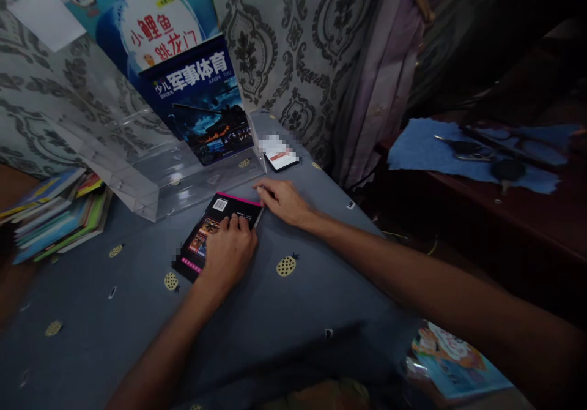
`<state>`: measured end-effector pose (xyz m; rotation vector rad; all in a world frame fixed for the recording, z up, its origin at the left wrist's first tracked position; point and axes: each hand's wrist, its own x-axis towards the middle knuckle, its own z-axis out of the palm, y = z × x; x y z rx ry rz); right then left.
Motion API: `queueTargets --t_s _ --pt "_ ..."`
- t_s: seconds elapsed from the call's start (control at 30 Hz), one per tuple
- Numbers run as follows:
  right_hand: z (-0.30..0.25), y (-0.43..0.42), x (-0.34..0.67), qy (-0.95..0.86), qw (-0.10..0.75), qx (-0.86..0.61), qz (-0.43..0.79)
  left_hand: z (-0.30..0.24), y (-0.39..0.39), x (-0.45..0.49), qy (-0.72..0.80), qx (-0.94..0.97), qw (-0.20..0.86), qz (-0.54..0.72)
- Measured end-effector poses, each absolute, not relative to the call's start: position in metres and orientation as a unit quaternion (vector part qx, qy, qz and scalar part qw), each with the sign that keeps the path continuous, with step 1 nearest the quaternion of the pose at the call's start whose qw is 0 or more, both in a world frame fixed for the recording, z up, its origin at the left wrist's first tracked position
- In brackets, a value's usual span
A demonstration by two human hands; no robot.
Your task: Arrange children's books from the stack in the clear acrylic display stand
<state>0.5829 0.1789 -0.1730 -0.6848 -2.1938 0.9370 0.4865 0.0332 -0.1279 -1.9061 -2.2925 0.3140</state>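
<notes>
A black book point(197, 257) with pink strips and a barcode lies back cover up on the grey cloth. My left hand point(229, 248) rests on top of it, fingers laid over the cover. At the book's upper right corner is my right hand point(287, 202), thumb and forefinger closed at that corner; the other fingers are partly hidden. Behind the book stands a clear acrylic rack point(137, 183). It holds a dark blue book point(208, 101) upright, in front of a larger teal book point(151, 6).
A pile of thin books point(68, 220) lies at the left. A phone point(279, 153) sits beside the rack. Right of the table, scissors point(468, 150) and glasses lie on a blue cloth point(417, 150). A colourful packet point(458, 361) shows at lower right. Patterned curtain point(293, 37) hangs behind.
</notes>
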Motion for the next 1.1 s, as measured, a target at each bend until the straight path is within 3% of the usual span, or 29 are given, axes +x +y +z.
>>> queueTargets --t_s 0.33,0.6,1.1 --pt "-0.169 0.178 0.586 -0.798 0.396 -0.251 0.379 -0.125 0.033 0.486 -0.756 -0.642 0.07 0.107" --pt "-0.171 0.178 0.584 -0.869 0.278 -0.225 0.341 -0.117 0.03 0.475 -0.766 -0.635 0.044 0.088" --pt "-0.166 0.18 0.57 -0.895 0.248 -0.219 0.298 -0.119 -0.024 0.435 -0.816 -0.571 0.072 0.059"
